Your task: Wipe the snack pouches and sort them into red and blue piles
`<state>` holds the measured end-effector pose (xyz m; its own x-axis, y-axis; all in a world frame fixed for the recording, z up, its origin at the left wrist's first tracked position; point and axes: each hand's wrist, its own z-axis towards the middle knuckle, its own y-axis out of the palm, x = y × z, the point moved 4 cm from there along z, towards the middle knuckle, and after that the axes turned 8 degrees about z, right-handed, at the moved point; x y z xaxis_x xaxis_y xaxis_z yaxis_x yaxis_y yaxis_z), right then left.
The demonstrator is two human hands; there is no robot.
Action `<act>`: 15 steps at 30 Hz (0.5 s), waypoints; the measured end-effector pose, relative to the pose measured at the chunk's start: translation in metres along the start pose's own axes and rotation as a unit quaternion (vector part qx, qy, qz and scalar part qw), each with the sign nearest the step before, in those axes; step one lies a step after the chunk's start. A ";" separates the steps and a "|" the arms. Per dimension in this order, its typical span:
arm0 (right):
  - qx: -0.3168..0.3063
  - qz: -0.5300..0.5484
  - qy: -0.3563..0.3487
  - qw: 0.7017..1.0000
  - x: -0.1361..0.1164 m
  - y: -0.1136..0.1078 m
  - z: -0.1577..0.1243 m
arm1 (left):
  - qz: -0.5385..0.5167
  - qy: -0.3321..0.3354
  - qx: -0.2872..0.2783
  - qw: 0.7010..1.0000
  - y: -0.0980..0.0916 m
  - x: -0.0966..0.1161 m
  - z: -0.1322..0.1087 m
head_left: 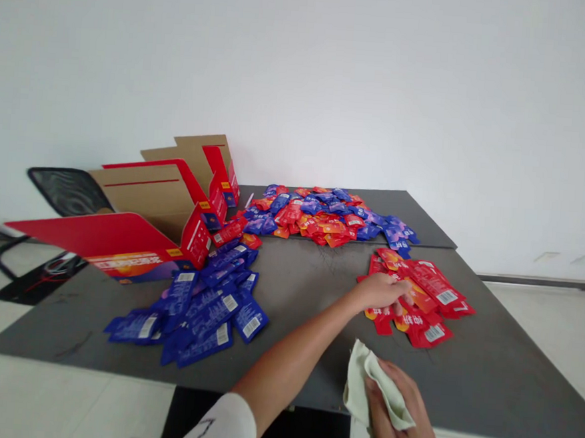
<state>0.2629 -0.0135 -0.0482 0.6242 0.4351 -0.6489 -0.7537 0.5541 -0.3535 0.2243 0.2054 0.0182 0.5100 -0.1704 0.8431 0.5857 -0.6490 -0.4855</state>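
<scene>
My left hand [383, 292] reaches across to the right, over a pile of red packets [431, 285] with orange parts and white barcode labels. Its fingers are curled onto one red packet at the pile's left side, partly hiding it. Nearer to me, my right hand [402, 413] is closed around a folded pale green cloth [358, 380], held above the table's front edge. On the left side of the table lies a loose pile of blue packets [211, 307], apart from both hands.
Several red cardboard boxes [143, 245] with raised flaps stand in a row at left. A mixed heap of red and blue packets [317, 214] covers part of the table's back. Beyond the dark grey table [298, 279] are a white wall and, at left, a black mesh chair [67, 190].
</scene>
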 end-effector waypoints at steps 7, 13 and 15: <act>0.004 0.020 0.028 0.999 0.001 0.000 0.000 | 0.213 -0.017 0.232 0.949 -0.098 -0.026 -0.005; 0.017 0.033 0.074 0.997 0.002 0.003 -0.005 | 0.368 -0.058 0.328 0.868 -0.148 -0.053 0.008; 0.026 0.034 0.092 0.995 0.001 0.005 -0.008 | 0.410 -0.051 0.315 0.854 -0.155 -0.059 0.016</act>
<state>0.2586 -0.0159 -0.0560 0.5210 0.3380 -0.7838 -0.7781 0.5656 -0.2733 0.1132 0.3276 0.0396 0.9451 -0.2899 0.1507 0.2117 0.1918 -0.9583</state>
